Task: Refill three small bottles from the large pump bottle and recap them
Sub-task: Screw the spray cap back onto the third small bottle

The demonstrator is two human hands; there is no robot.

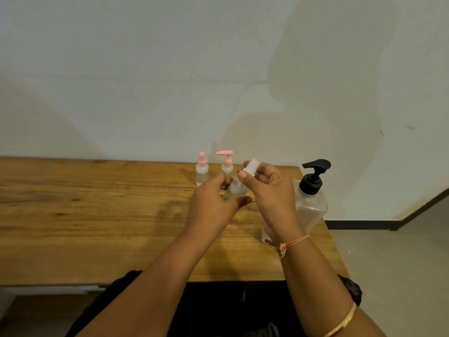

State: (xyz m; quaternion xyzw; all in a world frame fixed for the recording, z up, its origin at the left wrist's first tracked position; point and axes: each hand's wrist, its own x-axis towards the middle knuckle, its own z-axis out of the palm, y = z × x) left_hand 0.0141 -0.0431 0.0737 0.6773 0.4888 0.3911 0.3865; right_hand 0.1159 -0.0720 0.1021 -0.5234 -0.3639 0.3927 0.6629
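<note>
Your left hand is curled round the body of a small clear bottle, holding it tilted above the desk. The fingertips of your right hand pinch its pale cap at the upper end. The cap sits at the neck, but I cannot tell whether it is going on or coming off. The bottle's fill level is also too blurred to read.

Far behind your hands, two more small bottles stand upright and capped near the wall. One is a pink spray-top bottle and, just right of it, the other is a pink pump-top bottle. Whether either has been refilled does not show, so treat this as one bottle in hand and two more to check. My guess is that most of the task is still ahead.

The large pump bottle stands upright just right of your right hand, with its black pump on. It is partly full of pale liquid.

Mind that side, because the large bottle sits close to the desk's right edge, and beyond it is a drop to the floor. A sweep of your right wrist could knock it over. The left side of the desk gives you broad bare wood for setting bottles and caps down. The near edge lies under your forearms.
</note>
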